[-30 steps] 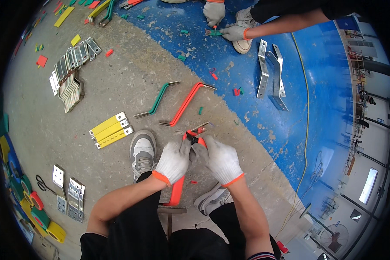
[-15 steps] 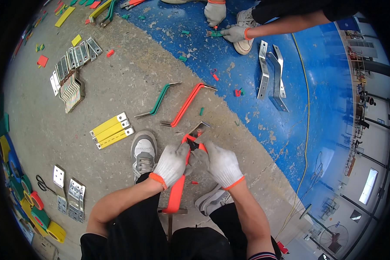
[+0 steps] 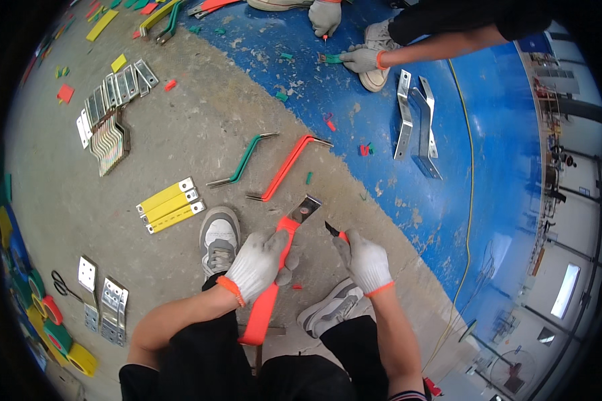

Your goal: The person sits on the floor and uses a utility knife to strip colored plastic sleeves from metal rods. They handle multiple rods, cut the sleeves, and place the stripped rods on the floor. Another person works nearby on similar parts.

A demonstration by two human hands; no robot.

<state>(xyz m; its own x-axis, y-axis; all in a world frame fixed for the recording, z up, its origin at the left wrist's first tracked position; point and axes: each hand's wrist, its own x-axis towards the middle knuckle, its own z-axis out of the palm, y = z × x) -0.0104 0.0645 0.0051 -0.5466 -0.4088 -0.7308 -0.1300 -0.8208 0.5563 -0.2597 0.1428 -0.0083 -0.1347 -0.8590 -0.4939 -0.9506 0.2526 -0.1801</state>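
My left hand [image 3: 259,262], in a white glove with an orange cuff, grips an orange-sleeved flat metal bar [image 3: 274,274] whose bare metal end [image 3: 305,208] points away from me. A little to the right of the bar, my right hand [image 3: 364,262], gloved the same way, holds a small knife [image 3: 334,232] with an orange handle and a dark blade aimed toward the bar's bare end. The blade is apart from the bar. My two shoes [image 3: 219,242] flank the bar on the concrete floor.
A green bent bar [image 3: 242,160] and an orange bent bar [image 3: 287,167] lie ahead, yellow-sleeved bars [image 3: 169,206] to the left, bare metal plates [image 3: 104,304] lower left, tape rolls [image 3: 60,334]. Another person's gloved hands [image 3: 354,59] work on the blue floor near grey metal brackets [image 3: 415,123].
My hands have drawn apart: the knife hand pulled right, off the bar. The bar's bare metal end now shows, pointing up-right, with the orange sleeve cut back.
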